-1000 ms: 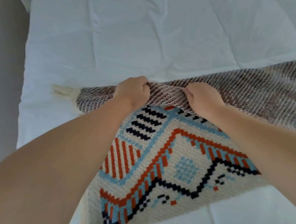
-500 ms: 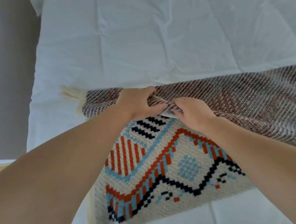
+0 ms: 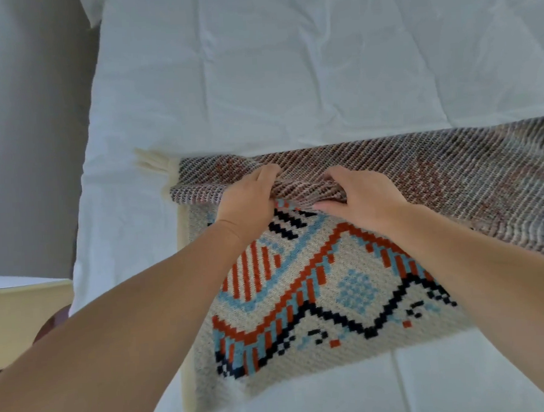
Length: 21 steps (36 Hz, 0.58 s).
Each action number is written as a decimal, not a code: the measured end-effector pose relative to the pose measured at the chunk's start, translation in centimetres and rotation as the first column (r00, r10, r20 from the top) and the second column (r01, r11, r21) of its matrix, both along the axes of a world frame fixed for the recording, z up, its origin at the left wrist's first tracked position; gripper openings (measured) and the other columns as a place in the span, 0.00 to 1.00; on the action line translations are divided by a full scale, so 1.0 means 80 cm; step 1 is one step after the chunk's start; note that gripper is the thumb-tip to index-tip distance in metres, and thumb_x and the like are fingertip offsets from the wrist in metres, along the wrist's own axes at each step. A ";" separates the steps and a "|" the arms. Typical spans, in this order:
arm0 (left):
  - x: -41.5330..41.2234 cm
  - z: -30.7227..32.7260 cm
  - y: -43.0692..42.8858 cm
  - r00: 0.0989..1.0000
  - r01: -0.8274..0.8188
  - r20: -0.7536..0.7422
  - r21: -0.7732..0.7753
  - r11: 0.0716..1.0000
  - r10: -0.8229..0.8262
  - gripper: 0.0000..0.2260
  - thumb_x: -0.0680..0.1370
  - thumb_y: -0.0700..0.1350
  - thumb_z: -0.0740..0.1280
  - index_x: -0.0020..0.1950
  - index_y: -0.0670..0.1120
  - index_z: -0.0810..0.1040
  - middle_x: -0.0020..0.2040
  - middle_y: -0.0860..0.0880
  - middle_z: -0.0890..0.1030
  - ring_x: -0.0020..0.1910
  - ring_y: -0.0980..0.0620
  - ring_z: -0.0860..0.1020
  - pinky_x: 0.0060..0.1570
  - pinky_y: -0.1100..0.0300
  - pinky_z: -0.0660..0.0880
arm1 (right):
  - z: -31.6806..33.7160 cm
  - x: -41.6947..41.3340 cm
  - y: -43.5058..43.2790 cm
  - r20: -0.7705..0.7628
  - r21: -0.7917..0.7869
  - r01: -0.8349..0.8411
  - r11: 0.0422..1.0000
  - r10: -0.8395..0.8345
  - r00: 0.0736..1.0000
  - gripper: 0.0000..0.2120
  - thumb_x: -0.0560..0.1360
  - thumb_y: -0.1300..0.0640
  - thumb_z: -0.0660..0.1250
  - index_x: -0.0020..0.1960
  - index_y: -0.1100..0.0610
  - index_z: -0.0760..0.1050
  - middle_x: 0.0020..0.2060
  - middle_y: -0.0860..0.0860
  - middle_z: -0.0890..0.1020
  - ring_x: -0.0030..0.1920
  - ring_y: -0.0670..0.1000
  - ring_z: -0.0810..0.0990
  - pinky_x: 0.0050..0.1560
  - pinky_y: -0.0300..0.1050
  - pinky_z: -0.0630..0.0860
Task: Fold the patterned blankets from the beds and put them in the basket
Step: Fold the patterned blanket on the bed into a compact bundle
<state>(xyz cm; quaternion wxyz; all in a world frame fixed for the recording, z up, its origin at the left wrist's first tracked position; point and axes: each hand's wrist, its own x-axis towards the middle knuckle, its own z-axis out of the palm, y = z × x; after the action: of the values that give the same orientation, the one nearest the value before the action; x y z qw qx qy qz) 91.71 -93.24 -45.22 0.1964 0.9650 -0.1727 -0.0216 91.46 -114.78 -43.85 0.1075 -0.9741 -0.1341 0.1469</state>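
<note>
A patterned blanket (image 3: 347,283), cream with red, blue and black zigzags, lies on the white bed (image 3: 289,79). Its far part is turned over, showing the dull brown reverse side (image 3: 436,172) as a band across the bed. My left hand (image 3: 248,200) and my right hand (image 3: 361,198) sit close together at the folded edge, both pinching the turned-over layer. Cream fringe (image 3: 151,160) sticks out at the blanket's left corner. No basket is in view.
A grey floor or wall (image 3: 30,124) runs along the bed's left side. A pale wooden furniture corner (image 3: 24,307) stands at the lower left beside the bed. The far half of the white sheet is bare and wrinkled.
My hands have shifted slightly toward me along the fold and bunched the reverse-side layer between them. The view has moved a little, showing more of the bed's left side.
</note>
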 end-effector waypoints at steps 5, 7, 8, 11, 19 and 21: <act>-0.009 0.018 0.011 0.999 0.037 -0.033 0.013 0.999 -0.036 0.11 0.81 0.46 0.59 0.61 0.46 0.71 0.31 0.52 0.76 0.28 0.50 0.75 0.26 0.59 0.68 | 0.009 -0.019 0.040 0.155 -0.168 -0.201 0.965 0.227 0.962 0.45 0.71 0.31 0.63 0.77 0.53 0.52 0.66 0.52 0.71 0.53 0.51 0.78 0.50 0.46 0.75; -0.013 0.026 0.012 0.997 0.036 -0.068 0.005 0.999 -0.036 0.13 0.81 0.53 0.58 0.60 0.48 0.70 0.33 0.53 0.77 0.29 0.52 0.76 0.29 0.58 0.71 | 0.011 -0.025 0.055 0.174 -0.176 -0.201 0.964 0.232 0.957 0.40 0.74 0.37 0.64 0.77 0.54 0.50 0.66 0.54 0.70 0.46 0.51 0.78 0.45 0.45 0.78; -0.015 0.029 0.014 0.996 0.036 -0.085 0.021 0.999 -0.034 0.15 0.80 0.57 0.59 0.60 0.48 0.70 0.35 0.54 0.78 0.30 0.53 0.77 0.31 0.57 0.73 | 0.013 -0.028 0.060 0.170 -0.171 -0.195 0.966 0.224 0.960 0.37 0.76 0.42 0.64 0.77 0.54 0.50 0.65 0.54 0.70 0.42 0.51 0.77 0.40 0.45 0.78; -0.020 0.037 0.025 0.986 0.035 -0.162 0.050 0.998 -0.027 0.20 0.76 0.65 0.60 0.56 0.51 0.70 0.37 0.55 0.78 0.32 0.57 0.77 0.32 0.58 0.74 | 0.021 -0.037 0.068 0.119 -0.092 -0.185 0.978 0.195 0.974 0.34 0.77 0.55 0.65 0.77 0.54 0.50 0.65 0.54 0.70 0.41 0.51 0.79 0.39 0.47 0.79; -0.057 0.042 0.048 0.977 0.140 -0.197 0.279 0.950 -0.086 0.24 0.71 0.65 0.68 0.58 0.53 0.67 0.37 0.56 0.77 0.31 0.56 0.76 0.33 0.57 0.77 | 0.030 -0.064 0.059 -0.108 0.039 -0.186 0.982 0.190 0.976 0.09 0.80 0.52 0.60 0.52 0.58 0.73 0.36 0.49 0.78 0.31 0.48 0.75 0.32 0.40 0.72; -0.071 0.039 0.047 0.991 0.116 -0.104 0.311 0.943 -0.087 0.24 0.74 0.60 0.68 0.64 0.53 0.64 0.36 0.56 0.76 0.34 0.54 0.75 0.37 0.56 0.78 | 0.028 -0.067 0.057 -0.095 0.066 -0.181 0.981 0.187 0.978 0.10 0.81 0.51 0.60 0.46 0.57 0.72 0.35 0.49 0.76 0.33 0.49 0.75 0.31 0.39 0.67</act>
<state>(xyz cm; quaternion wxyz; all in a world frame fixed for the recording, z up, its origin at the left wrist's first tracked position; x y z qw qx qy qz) 86.04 -89.48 -42.12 0.0453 0.9718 -0.2076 -0.1020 86.06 -110.19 -41.59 0.1278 -0.9454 -0.2221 0.2012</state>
